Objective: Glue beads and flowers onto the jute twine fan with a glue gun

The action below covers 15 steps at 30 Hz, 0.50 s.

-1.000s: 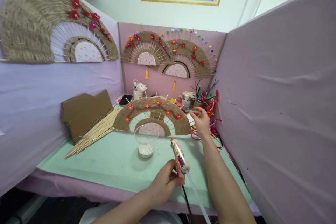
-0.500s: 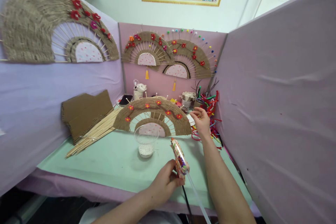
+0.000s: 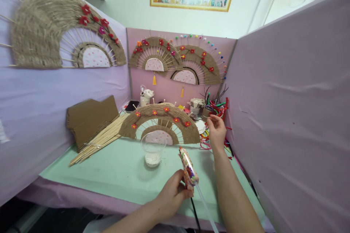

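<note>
My left hand (image 3: 172, 193) is closed round a hot glue gun (image 3: 188, 171) wrapped in patterned material, its nozzle pointing away from me and a clear glue stick (image 3: 205, 207) sticking out of its back. My right hand (image 3: 217, 134) is raised at the right, beyond the fan's right end, thumb and fingertips pinched together; whatever they hold, if anything, is too small to make out. A twine-woven fan (image 3: 180, 114) with red flowers stands in front of me. Before it, a clear plastic cup (image 3: 153, 149) contains small white beads (image 3: 152, 159).
Bamboo sticks (image 3: 98, 140) and cut cardboard (image 3: 91, 118) lie at the left. Coloured pipe cleaners (image 3: 225, 107) and a brown pot (image 3: 208, 112) crowd the back right. A white jug (image 3: 146, 96) stands behind the fan. Finished fans (image 3: 41, 32) hang on the side and back panels.
My right hand has moved a little to the right, away from the fan's end. The left hand keeps its hold on the glue gun. The view has tilted slightly upward.
</note>
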Motion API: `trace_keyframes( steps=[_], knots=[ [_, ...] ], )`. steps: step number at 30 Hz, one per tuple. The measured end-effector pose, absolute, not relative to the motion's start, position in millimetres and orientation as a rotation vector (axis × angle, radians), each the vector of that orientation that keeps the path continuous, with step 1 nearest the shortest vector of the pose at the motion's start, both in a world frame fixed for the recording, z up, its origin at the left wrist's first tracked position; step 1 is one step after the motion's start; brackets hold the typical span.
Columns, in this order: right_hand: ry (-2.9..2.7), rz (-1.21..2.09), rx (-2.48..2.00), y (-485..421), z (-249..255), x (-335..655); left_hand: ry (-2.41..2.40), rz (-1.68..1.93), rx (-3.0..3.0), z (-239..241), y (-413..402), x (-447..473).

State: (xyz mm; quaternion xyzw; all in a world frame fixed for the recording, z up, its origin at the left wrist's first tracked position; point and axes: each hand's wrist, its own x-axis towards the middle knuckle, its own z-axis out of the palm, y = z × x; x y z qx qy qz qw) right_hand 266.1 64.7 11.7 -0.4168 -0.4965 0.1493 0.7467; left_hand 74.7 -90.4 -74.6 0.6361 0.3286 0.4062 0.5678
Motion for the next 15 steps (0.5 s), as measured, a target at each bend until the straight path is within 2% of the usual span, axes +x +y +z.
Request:
trace_keyframes(
  steps=[6,11,15],
  knots=[
    [-1.236,0.509,-1.004,-42.2,-15.2,264.5,0.761,0.973,1.505,-75.6,-90.7,74.1],
    [-1.393,1.016,-0.970,-115.2,-59.0,255.1,0.778,1.009,1.539,-72.4,-91.9,75.4],
    [-1.372,0.986,-0.992,-127.6,-83.7,228.8,0.846,1.016,1.589,-72.5,-93.3,77.4]
  ],
)
